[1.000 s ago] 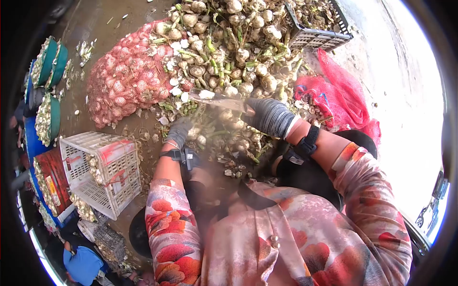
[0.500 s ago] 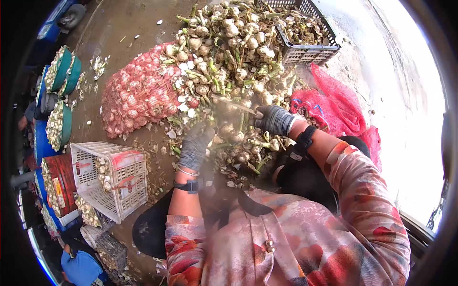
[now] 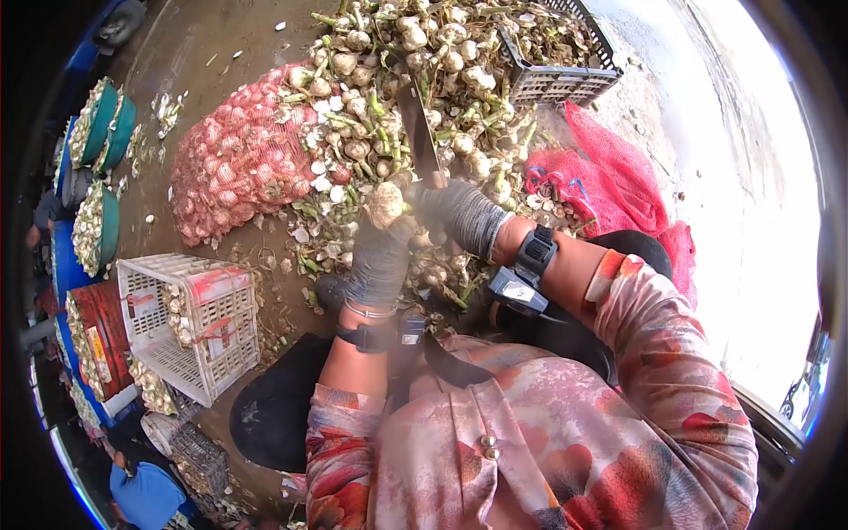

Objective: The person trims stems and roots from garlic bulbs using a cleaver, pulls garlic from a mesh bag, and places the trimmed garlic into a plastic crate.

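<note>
From my remote screen I'm counting two gloved hands, one left hand (image 3: 378,265) and one right hand (image 3: 461,212), one knife (image 3: 415,128), one held garlic bulb (image 3: 386,205), one full net sack (image 3: 243,163), one pink mesh bag (image 3: 609,168), at least two crates, a white crate (image 3: 231,327) and a black crate (image 3: 565,86), and three teal basins (image 3: 110,228). The heaped bulbs (image 3: 477,79) are defeating my count.

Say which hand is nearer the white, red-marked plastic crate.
Left. The grey-gloved left hand is right of the crate; the grey-gloved right hand is farther right.

Garlic heap (image 3: 464,141), gloved hands (image 3: 380,261) (image 3: 461,214) holding bulb (image 3: 385,205), knife (image 3: 418,132)
</note>
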The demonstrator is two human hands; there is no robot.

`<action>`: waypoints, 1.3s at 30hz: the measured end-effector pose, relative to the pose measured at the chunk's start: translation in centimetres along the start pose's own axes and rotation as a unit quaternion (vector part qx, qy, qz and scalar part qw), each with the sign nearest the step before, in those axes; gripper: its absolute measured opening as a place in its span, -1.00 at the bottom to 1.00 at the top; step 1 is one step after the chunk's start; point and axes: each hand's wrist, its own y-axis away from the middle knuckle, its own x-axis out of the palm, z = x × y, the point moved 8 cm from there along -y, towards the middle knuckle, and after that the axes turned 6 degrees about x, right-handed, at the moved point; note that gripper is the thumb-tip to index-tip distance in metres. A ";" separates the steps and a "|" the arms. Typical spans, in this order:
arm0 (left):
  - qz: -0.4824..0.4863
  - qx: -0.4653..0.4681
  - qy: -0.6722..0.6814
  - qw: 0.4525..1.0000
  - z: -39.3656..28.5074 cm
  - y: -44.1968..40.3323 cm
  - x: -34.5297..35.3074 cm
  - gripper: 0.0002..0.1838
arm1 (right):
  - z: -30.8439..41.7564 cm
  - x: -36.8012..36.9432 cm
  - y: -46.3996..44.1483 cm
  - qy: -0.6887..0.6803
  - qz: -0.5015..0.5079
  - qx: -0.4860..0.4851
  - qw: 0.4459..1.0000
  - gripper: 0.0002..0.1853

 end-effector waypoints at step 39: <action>-0.299 0.294 0.139 0.897 -17.2 9.7 -32.2 -0.84 | 3.7 -4.9 -3.8 0.509 -0.174 -0.394 0.746 -0.65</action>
